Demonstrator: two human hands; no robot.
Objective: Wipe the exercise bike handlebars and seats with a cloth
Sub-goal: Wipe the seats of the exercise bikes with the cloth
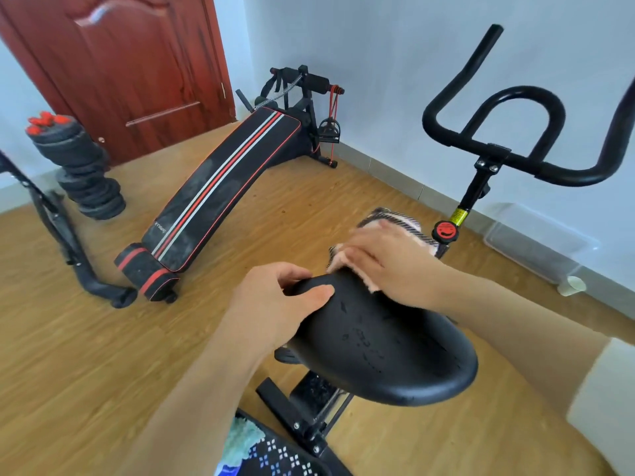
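A: Where the seat (pixel 378 338) narrows toward the middle of the frame, we hold its left edge with our left hand (pixel 275 304), thumb on top and fingers curled under the rim.

B: And our right hand (pixel 385 266)?

A: It lies over the cloth (pixel 414 231), fingers fairly straight and pressing it down on the seat's nose. Blur keeps us from saying more. The pink cloth, with its striped border, hangs past the nose's far edge, just beside the red knob (pixel 445 231).

B: What room do we have around us?

A: A wide stretch of wooden floor (pixel 86 355) fills the lower left, between us and the sit-up bench (pixel 223 187). The bench lies left of centre, well apart from the seat. Stacked weights (pixel 79 166) stand at the far left, near the door (pixel 120 63).

B: And to the right?

A: The handlebars (pixel 494 132) rise at upper right, apart from both hands and near the wall. A clear plastic box (pixel 536 242) sits along the wall's base.
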